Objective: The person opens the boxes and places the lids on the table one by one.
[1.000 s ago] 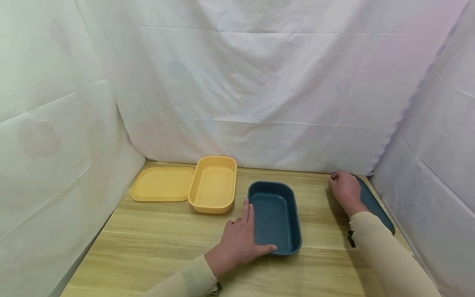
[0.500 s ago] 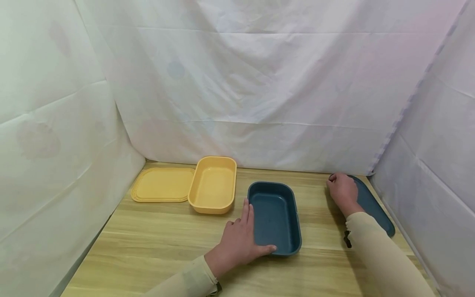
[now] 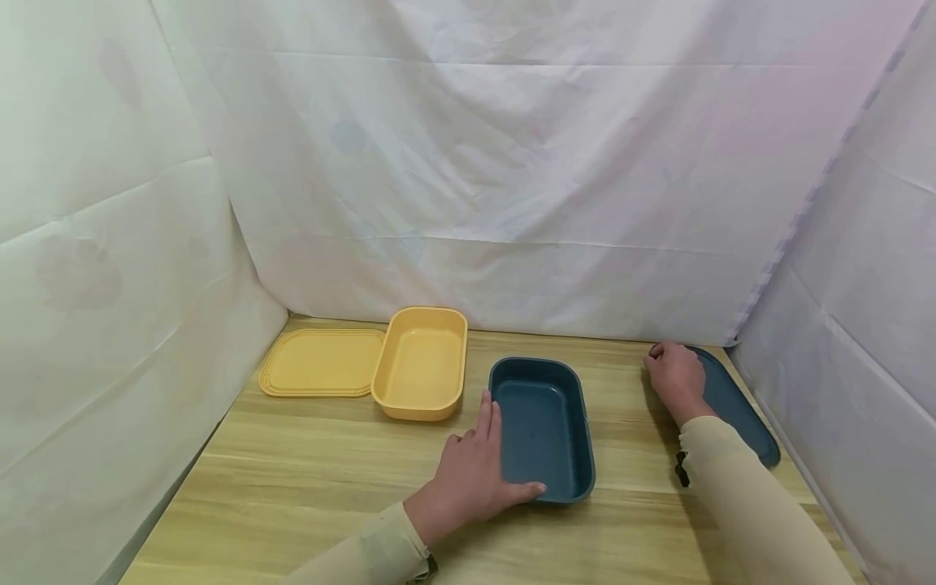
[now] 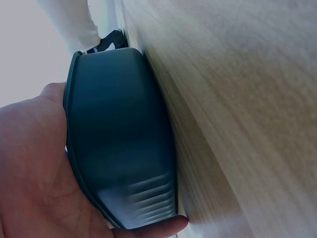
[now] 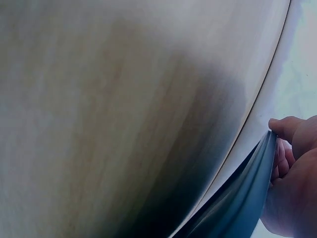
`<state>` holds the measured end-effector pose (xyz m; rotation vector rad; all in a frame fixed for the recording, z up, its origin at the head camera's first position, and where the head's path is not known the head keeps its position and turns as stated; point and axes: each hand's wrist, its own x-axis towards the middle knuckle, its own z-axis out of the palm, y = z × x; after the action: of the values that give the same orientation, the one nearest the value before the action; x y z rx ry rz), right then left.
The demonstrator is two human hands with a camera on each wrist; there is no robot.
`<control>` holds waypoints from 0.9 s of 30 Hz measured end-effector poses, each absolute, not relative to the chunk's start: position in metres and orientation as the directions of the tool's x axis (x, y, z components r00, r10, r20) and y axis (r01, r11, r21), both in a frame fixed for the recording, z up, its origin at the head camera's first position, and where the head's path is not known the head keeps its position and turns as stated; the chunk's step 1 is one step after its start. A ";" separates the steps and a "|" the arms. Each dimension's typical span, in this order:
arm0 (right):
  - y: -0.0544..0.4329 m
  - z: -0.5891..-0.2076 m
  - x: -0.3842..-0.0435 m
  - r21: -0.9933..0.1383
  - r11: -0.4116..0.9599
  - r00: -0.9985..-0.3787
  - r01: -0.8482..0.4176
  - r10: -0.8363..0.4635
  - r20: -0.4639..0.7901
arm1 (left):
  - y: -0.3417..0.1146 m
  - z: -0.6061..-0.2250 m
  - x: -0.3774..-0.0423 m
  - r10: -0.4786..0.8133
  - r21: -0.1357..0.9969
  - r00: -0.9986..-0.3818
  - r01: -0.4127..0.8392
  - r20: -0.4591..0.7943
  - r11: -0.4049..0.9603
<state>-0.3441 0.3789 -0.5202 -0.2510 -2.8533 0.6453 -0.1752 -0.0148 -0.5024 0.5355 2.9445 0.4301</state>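
My left hand [image 3: 471, 483] holds the near left corner of a dark blue lunch box [image 3: 541, 431], an open rectangular container. Its thumb lies over the near rim, two fingers stretched along the left side; the left wrist view shows the box's outer wall [image 4: 119, 124] with a fingertip along it. At the far right of the table, my right hand [image 3: 676, 378] pinches the edge of a matching dark blue lid [image 3: 738, 410]. In the right wrist view, the lid [image 5: 242, 198] tilts up at the edge between thumb and fingers. The hand covers its far left part.
A yellow lunch box [image 3: 420, 366] stands at the back, left of the blue one. Its yellow lid [image 3: 322, 363] lies flat at its left side. White cloth [image 3: 512, 162] walls the wooden table [image 3: 329, 487] at the back and both sides.
My right hand shifts slightly left and toward me with the lid's pinched edge, then stays nearly still. My left hand and the blue lunch box keep their place.
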 end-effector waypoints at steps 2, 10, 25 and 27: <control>0.378 -0.521 -0.344 -0.437 0.891 -0.965 0.121 0.209 0.160 | -0.015 -0.501 -0.175 0.361 0.303 -0.930 0.326 -0.068 0.896; 0.377 -0.526 -0.345 -0.441 0.890 -0.966 0.116 0.204 0.157 | -0.015 -0.503 -0.175 0.362 0.304 -0.930 0.326 -0.069 0.895; 0.378 -0.530 -0.350 -0.434 0.891 -0.964 0.134 0.218 0.150 | -0.015 -0.502 -0.176 0.362 0.304 -0.929 0.323 -0.079 0.896; 0.378 -0.531 -0.351 -0.435 0.890 -0.965 0.139 0.221 0.144 | -0.015 -0.502 -0.176 0.361 0.302 -0.929 0.322 -0.082 0.897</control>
<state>-0.3514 0.3784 -0.5309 -0.2763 -2.8681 0.6392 -0.1761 -0.0152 -0.5022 0.5293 2.9271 0.4315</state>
